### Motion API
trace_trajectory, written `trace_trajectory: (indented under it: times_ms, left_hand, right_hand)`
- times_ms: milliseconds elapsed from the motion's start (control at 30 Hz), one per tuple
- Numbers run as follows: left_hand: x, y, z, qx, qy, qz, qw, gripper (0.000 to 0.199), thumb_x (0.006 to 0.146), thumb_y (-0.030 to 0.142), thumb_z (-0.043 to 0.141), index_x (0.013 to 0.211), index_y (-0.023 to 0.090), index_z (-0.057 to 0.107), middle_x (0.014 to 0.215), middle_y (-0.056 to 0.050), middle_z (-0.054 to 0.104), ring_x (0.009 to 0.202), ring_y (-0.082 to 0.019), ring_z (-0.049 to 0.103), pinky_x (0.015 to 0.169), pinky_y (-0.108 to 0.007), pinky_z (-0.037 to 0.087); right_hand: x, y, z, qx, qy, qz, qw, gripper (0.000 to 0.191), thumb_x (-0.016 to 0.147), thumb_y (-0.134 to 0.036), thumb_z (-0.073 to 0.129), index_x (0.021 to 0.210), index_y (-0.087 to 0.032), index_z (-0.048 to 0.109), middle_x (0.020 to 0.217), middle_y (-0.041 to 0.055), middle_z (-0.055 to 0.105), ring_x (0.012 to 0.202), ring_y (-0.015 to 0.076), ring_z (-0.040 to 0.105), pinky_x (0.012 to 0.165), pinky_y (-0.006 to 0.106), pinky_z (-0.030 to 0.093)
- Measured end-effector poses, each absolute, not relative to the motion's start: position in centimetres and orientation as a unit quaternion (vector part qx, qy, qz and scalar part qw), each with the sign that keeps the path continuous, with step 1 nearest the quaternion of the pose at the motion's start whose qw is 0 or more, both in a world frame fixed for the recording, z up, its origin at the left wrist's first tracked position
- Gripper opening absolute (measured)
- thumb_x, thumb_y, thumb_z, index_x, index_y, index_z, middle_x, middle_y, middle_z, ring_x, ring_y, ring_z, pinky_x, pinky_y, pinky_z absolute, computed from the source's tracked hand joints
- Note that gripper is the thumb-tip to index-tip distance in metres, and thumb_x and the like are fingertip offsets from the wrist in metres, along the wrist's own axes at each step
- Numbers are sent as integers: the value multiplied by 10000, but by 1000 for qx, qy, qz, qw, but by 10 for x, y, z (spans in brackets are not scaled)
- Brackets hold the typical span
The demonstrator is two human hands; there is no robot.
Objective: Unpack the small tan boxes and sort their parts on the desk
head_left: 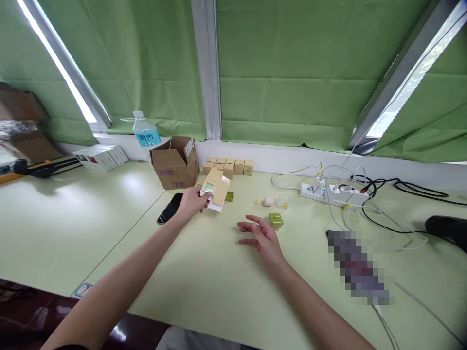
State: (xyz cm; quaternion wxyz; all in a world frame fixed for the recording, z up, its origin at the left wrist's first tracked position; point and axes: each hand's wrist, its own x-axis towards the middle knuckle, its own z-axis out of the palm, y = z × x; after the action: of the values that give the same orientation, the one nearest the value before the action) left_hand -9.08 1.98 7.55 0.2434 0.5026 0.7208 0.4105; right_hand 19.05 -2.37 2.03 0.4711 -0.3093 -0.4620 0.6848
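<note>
My left hand (194,200) holds a flattened tan cardboard piece (214,184) with white paper beneath it. My right hand (263,238) is apart from it, fingers spread, with nothing in it. Just behind the right hand sits a small container with a green lid (276,219). A green tray (229,196) lies beside the cardboard. Farther right are a tiny yellow piece (256,201), a pinkish-white item (268,201) and a clear cup (283,201).
An open brown carton (177,167) stands by several small tan boxes (239,167). A black phone (170,209) lies near my left wrist. At the right are a power strip (335,193) with cables and a pixelated device (357,267). A bottle (146,133) is behind.
</note>
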Motion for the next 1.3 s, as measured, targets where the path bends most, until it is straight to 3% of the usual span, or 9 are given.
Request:
trace_trajectory:
  times_ms: [133,333,433,567,700,867,1067,1200,1300]
  left_hand:
    - [-111,45,87,504,767,349,191,302,884,395,707,672,188,648,585,-55,715,454,-174,629,504,-279,499]
    - [-99,57,85,526,796,262,143,335,910,432,689,678,190,686,569,-87,712,571,-251,725,629,-320,554]
    - [-93,59,84,536,808,225,97,334,939,462,674,785,171,727,684,-142,756,784,-325,787,738,-355,577]
    - [-93,54,86,538,819,196,19,370,972,468,656,1111,129,711,1053,-234,801,1093,-395,768,867,-398,572]
    - [-95,43,89,545,819,176,-19,415,1024,432,573,1273,107,637,1158,-269,780,1106,-412,758,884,-431,558]
    - [-76,22,90,580,799,156,-34,316,1045,362,491,1191,158,683,1054,-227,789,1054,-417,760,875,-454,536]
    - [-22,-11,75,667,733,132,5,271,1014,394,554,969,198,736,910,-184,767,961,-409,755,847,-458,513]
    - [2,-18,68,718,679,143,59,212,980,385,621,893,223,728,849,-142,757,871,-377,744,778,-423,494]
    - [10,-14,67,735,649,171,99,138,973,332,638,912,240,721,813,-94,749,831,-327,732,757,-385,486]
  right_hand:
    - [190,-24,18,-303,-471,683,468,636,820,-704,854,1249,-251,729,1120,132,823,1104,303,724,820,463,668]
    - [191,-24,17,-298,-476,685,464,640,819,-709,854,1240,-243,728,1009,107,810,1060,290,735,800,437,664]
    - [191,-23,17,-296,-478,686,462,648,813,-709,857,1238,-236,728,979,108,806,1040,291,736,791,437,661]
    - [190,-24,18,-294,-478,686,463,652,797,-713,867,1217,-232,735,959,106,801,1011,290,735,775,439,660]
    - [190,-25,21,-299,-485,679,463,624,810,-706,856,1204,-235,748,932,94,790,989,277,724,771,426,652]
    - [187,-30,21,-317,-524,651,448,502,823,-662,834,1077,-232,782,854,67,745,886,252,692,697,382,612]
    - [201,-32,35,-393,-719,405,405,162,937,-358,659,847,-251,743,698,13,673,600,177,541,590,334,415]
    - [234,-8,52,-464,-740,149,463,155,876,-258,635,981,-244,749,837,56,742,743,235,629,718,380,471]
    - [258,14,54,-530,-718,99,439,331,833,-229,617,1143,-260,732,1032,77,770,891,272,664,690,367,455]
